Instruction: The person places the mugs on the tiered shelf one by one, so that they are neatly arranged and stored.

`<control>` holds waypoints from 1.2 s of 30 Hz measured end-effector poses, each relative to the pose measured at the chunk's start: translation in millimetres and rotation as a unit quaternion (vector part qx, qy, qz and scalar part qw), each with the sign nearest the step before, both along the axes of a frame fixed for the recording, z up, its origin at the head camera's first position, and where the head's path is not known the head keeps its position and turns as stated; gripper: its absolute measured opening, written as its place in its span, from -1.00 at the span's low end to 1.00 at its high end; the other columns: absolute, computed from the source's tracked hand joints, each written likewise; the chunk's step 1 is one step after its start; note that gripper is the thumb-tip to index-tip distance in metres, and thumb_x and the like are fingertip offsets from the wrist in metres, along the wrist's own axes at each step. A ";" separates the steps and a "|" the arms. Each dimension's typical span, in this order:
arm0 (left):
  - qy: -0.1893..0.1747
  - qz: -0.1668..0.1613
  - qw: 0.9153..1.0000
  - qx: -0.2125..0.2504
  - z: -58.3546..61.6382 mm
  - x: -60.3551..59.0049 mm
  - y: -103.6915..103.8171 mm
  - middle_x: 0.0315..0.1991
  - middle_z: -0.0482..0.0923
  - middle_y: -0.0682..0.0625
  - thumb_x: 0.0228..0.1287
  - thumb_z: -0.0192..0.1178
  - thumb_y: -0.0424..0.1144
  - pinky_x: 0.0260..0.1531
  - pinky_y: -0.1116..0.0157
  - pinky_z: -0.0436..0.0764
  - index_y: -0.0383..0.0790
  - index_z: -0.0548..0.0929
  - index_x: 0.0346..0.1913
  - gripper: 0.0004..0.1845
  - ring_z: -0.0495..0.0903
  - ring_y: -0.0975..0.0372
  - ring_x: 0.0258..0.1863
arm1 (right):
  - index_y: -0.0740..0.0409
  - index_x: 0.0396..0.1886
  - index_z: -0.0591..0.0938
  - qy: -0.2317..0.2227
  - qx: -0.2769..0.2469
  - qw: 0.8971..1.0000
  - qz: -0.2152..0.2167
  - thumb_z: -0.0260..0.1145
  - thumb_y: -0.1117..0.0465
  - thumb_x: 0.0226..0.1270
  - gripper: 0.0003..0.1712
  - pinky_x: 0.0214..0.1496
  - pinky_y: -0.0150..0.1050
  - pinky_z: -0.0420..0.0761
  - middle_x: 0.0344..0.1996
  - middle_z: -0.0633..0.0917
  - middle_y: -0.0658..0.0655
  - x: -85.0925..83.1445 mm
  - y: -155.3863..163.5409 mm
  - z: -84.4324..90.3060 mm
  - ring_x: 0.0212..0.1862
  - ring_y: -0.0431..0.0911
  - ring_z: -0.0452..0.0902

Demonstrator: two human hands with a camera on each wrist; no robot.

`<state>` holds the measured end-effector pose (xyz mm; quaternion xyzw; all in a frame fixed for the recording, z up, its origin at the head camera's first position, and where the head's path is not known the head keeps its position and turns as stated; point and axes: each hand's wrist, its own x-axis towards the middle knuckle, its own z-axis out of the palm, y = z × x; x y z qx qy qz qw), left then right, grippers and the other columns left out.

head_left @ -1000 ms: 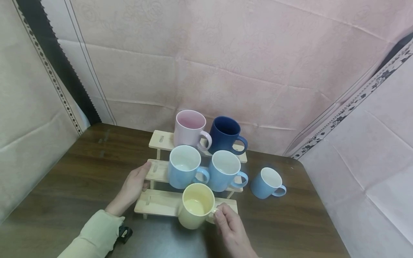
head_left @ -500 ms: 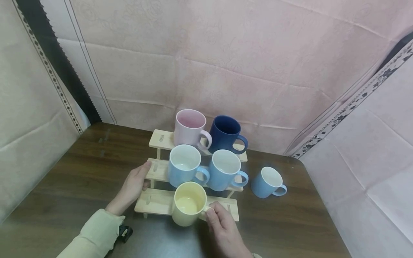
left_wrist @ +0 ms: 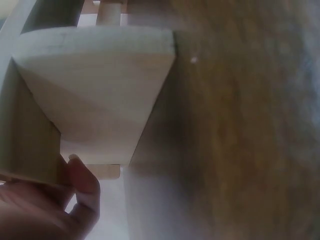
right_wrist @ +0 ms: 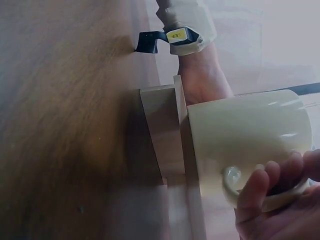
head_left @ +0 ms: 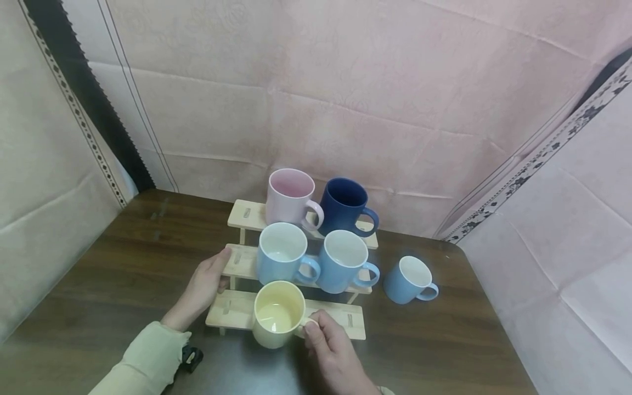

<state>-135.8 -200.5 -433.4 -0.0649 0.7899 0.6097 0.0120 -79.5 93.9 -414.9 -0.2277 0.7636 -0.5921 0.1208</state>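
My right hand (head_left: pixel 333 351) pinches the handle of a pale yellow mug (head_left: pixel 277 317), which is upright at the bottom step of a three-tier wooden display stand (head_left: pixel 236 308). In the right wrist view the mug's base lies right against the step's board (right_wrist: pixel 189 150), and my fingers curl through the handle. My left hand (head_left: pixel 201 282) grips the left end of the middle step; the left wrist view has its thumb and fingers around the board's edge. Two light blue mugs (head_left: pixel 282 258) occupy that middle step. Above them, a pink mug (head_left: pixel 290 195) and a navy mug (head_left: pixel 344 207) share the top step.
Right of the stand, another light blue mug (head_left: pixel 406 281) rests on the dark wooden table (head_left: pixel 459 334). Pale patterned cloth (head_left: pixel 345 99) hangs behind the table and along both sides.
The yellow mug has shifted left along the bottom step, with my right hand still on its handle. My left hand and the other mugs have stayed put.
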 end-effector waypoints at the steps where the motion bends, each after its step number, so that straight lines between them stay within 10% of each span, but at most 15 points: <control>1: 0.002 0.000 1.000 -0.001 0.3 0.1 0.0 -0.69 0.24 -0.01 0.49 -0.38 0.30 -0.60 0.27 0.29 -0.36 0.46 -0.04 -0.27 0.25 0.16 -0.68 | 0.22 -0.32 0.45 -0.004 0.004 1.000 0.000 0.01 0.11 0.57 -0.70 -0.32 -0.24 0.58 -0.45 0.51 0.20 -0.3 -0.2 0.7 -0.40 0.14 0.47; 18: -0.003 0.007 1.000 -0.012 0.2 -0.1 0.2 -0.67 0.28 -0.03 0.48 -0.38 0.32 -0.58 0.26 0.30 -0.35 0.46 -0.06 -0.27 0.28 0.14 -0.66 | 0.18 -0.27 0.50 -0.035 0.026 0.999 0.004 0.03 0.02 0.56 -0.67 -0.23 -0.24 0.61 -0.36 0.60 0.11 -0.3 0.1 8.2 -0.31 -0.07 0.56; 26: -0.006 0.007 1.000 -0.012 -1.0 0.5 1.2 -0.68 0.27 -0.03 0.49 -0.38 0.31 -0.59 0.25 0.30 -0.34 0.46 -0.12 -0.28 0.28 0.13 -0.66 | -0.14 -0.18 0.55 0.064 0.123 0.990 -0.020 0.05 -0.08 0.53 -0.79 -0.15 -0.26 0.56 -0.22 0.53 -0.10 -7.1 13.0 11.7 -0.16 -0.15 0.51; 36: -0.003 0.009 1.000 -0.003 -3.2 -1.2 0.8 -0.68 0.27 -0.02 0.50 -0.37 0.29 -0.59 0.26 0.31 -0.29 0.43 -0.25 -0.33 0.27 0.15 -0.67 | 0.10 -0.22 0.60 0.243 0.023 0.955 -0.171 0.15 0.42 0.44 -0.84 -0.19 -0.30 0.53 -0.29 0.61 0.01 -24.2 50.0 22.6 -0.21 -0.11 0.53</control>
